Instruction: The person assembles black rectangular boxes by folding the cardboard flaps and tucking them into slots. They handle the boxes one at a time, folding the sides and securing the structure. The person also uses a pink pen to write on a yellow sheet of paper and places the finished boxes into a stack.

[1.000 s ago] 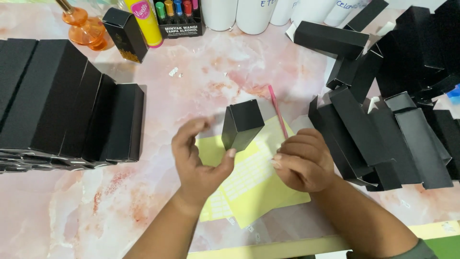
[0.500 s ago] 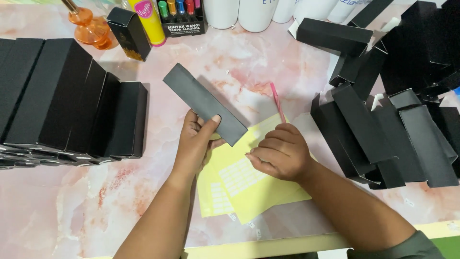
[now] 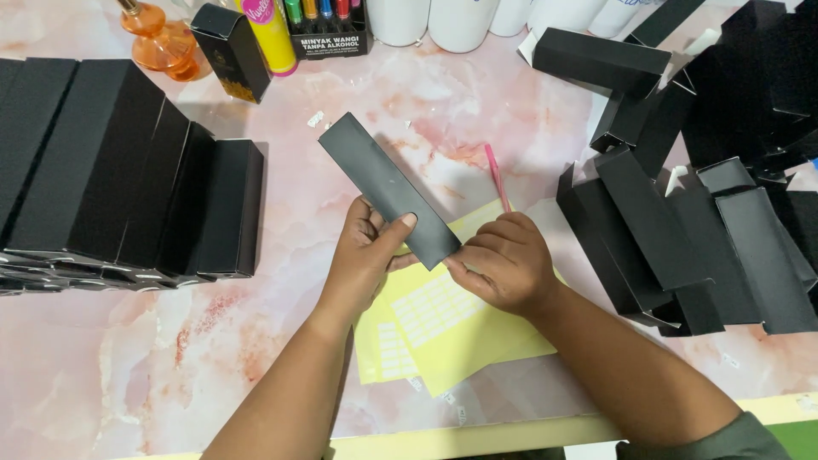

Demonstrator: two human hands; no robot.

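My left hand (image 3: 365, 255) grips a long, narrow black cardboard box (image 3: 388, 189), holding it tilted above the table with the thumb across its lower end. My right hand (image 3: 503, 262) is curled with its fingertips touching the box's lower corner; a pink pen (image 3: 497, 177) pokes out from behind that hand. Under both hands lie yellow sheets of small white stickers (image 3: 434, 324).
A row of finished black boxes (image 3: 128, 179) lies at the left. A loose heap of black boxes (image 3: 682, 204) fills the right side. At the back stand an orange glass bottle (image 3: 158, 38), a small black carton (image 3: 230, 49), a yellow tube (image 3: 268, 34) and white cylinders (image 3: 460, 21). The table is pink marble (image 3: 128, 358).
The left hand turned the black box from end-on to lengthwise and tilted it. The right hand moved up from the sticker sheet to the box's lower corner.
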